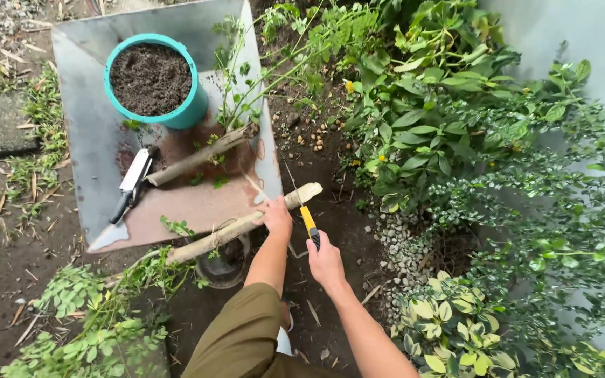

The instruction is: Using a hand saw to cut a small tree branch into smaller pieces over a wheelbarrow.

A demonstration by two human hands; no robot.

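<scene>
From the head view, our left hand (274,213) is clenched round the pale stem cutting (246,224) resting across the wheelbarrow (92,140) rim, while our right hand (325,260) grips the yellow-handled knife (309,222) beside its cut end. Trimming looks underway; the teal soil-filled pot (152,80) holds no cutting yet.

Teal pot (154,80) w/ dark brown soil. Grey wheelbarrow (92,133) showing rust-brown patches. Pale tan stick (246,222). Knife (309,225): yellow & black. Black/white tool (131,185). Olive trousers (243,336). Yellow-green variegated leaves (449,336).
</scene>
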